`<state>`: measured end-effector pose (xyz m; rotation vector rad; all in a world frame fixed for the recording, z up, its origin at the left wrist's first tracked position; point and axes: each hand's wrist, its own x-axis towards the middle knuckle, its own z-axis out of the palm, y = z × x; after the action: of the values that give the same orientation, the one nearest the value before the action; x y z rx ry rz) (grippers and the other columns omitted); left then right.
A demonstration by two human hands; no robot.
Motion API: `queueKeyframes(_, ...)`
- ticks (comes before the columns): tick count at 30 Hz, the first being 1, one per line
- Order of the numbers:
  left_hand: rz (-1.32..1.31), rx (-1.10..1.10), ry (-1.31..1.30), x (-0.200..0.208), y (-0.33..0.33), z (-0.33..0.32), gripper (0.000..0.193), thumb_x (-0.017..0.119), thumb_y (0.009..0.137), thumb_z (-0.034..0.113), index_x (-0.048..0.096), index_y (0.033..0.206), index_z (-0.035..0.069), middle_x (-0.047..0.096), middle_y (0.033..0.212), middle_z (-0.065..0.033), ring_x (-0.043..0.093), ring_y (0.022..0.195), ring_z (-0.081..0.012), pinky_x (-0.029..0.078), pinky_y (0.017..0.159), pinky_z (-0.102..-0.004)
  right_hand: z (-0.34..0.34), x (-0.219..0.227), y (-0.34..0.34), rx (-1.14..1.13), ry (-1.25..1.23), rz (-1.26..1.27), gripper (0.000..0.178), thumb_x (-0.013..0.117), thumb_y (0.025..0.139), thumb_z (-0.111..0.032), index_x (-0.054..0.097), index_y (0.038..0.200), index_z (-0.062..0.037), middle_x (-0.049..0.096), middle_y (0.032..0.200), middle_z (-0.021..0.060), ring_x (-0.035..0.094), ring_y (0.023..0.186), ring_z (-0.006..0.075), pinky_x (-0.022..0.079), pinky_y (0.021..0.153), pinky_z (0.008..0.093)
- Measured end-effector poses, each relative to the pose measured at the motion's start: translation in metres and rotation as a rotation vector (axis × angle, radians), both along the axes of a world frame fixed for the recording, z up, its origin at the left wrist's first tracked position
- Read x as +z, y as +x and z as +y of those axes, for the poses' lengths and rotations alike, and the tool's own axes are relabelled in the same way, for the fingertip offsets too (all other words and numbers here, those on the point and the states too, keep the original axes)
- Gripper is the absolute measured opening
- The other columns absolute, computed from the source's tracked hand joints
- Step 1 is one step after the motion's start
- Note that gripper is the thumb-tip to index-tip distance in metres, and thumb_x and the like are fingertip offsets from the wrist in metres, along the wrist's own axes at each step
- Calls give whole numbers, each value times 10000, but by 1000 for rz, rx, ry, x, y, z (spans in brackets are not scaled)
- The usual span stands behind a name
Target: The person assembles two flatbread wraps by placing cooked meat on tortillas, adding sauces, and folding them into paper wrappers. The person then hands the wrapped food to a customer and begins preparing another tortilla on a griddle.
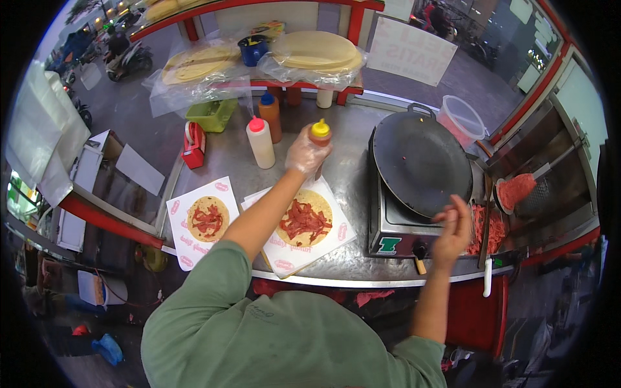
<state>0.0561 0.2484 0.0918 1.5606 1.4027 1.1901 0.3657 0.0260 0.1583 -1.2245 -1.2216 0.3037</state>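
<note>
My left hand [306, 154], in a clear plastic glove, is wrapped round a brownish-red sauce squeeze bottle [320, 131] with a yellow cap. The bottle stands upright, beyond a flatbread [304, 242] topped with reddish meat strips on white printed paper [339, 249]. Left of it is a second flatbread [217, 234] with less meat, also on paper [181, 213]. A white squeeze bottle [261, 145] with a pink cap and an orange bottle [270, 119] with a blue cap stand close by. My right hand [453, 226] hovers bare by the pan's near right edge, its fingers apart and holding nothing.
A black round pan [424, 161] sits on a gas stove [404, 239]. Right of it are shredded meat [488, 233], a white-handled knife [488, 278] and a strainer ladle [501, 197]. Flatbread stacks [317, 52] rest on the shelf above. A red dispenser [193, 145] and green basket [212, 115] stand at left.
</note>
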Motion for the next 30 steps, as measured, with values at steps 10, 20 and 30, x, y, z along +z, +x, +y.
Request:
queueKeyframes(10, 230, -915, 572, 62, -129, -168, 1244, 845, 634, 715, 323, 1637, 196, 245, 1712, -170, 113, 1606, -405, 80, 1246, -663, -7, -25, -186, 525, -140, 962, 596, 640, 1022, -323, 393, 1500, -68, 580, 1341, 179, 683, 1086, 295, 577, 964, 430)
queueKeyframes(20, -54, -679, -172, -29, -217, -284, 489, 796, 912, 363, 688, 1285, 66, 733, 1201, -108, 701, 1115, -282, 534, 995, -386, 62, -110, -257, 294, -144, 514, 382, 804, 879, -39, 617, 1198, 57, 737, 1132, 171, 719, 1058, 246, 530, 1007, 369)
queueKeyframes(30, 23, -570, -123, -44, -238, -302, 406, 784, 924, 254, 694, 1286, 92, 747, 1113, -70, 715, 1048, -229, 560, 935, -366, 55, -88, -204, 159, -22, 451, 332, 782, 887, 12, 618, 1173, 55, 726, 1118, 177, 721, 1027, 241, 556, 977, 373)
